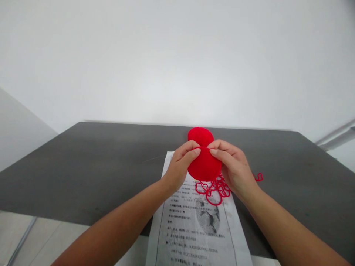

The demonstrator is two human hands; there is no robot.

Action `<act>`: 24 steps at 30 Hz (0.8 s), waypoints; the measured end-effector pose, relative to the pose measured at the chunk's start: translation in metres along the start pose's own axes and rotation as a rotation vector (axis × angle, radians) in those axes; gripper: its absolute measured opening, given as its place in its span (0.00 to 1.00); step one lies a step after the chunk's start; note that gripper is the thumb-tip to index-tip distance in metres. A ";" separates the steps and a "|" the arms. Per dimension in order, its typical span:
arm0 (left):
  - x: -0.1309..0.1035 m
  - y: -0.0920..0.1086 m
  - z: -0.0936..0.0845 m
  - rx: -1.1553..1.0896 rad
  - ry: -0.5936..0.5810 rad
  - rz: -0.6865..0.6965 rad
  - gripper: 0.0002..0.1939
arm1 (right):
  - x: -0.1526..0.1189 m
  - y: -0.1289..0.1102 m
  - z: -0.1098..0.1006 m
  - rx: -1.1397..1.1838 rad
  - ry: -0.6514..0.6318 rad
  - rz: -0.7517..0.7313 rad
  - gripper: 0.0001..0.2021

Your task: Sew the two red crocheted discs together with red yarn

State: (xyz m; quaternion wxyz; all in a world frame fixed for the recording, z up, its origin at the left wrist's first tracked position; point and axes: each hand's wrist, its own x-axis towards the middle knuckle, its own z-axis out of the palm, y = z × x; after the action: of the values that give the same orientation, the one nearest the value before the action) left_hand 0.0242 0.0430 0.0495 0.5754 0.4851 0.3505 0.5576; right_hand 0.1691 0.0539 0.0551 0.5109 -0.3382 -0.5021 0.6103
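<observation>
A flat, rounded red piece (204, 166), which looks like crochet or knitted work, hangs between my two hands. My left hand (184, 159) pinches its upper left edge between thumb and fingers. At the upper right edge, my right hand (231, 159) pinches it the same way. Just behind the piece a ball of red yarn (200, 135) rests on the dark table. Loose loops of red yarn (215, 195) lie below the piece, over a printed sheet. Whether a hook or needle is in either hand I cannot make out.
The printed paper (191, 236), with text and a grey picture, extends over the near edge of the dark table (97, 166). A yarn end (259, 177) shows right of my right wrist. A white wall (166, 66) stands behind the table.
</observation>
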 end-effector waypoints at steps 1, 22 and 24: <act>0.000 0.000 0.000 0.004 0.005 0.003 0.15 | 0.000 0.000 0.000 -0.012 -0.006 -0.007 0.08; -0.003 -0.003 0.001 -0.111 -0.003 -0.011 0.19 | -0.001 0.003 0.001 0.016 -0.055 -0.056 0.11; -0.003 -0.002 0.001 -0.115 -0.011 -0.004 0.19 | 0.000 0.003 0.001 0.036 -0.052 -0.056 0.11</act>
State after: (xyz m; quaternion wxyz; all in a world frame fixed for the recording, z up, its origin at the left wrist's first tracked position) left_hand 0.0251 0.0403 0.0471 0.6054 0.4535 0.3154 0.5730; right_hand 0.1674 0.0532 0.0525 0.5205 -0.2987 -0.5133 0.6136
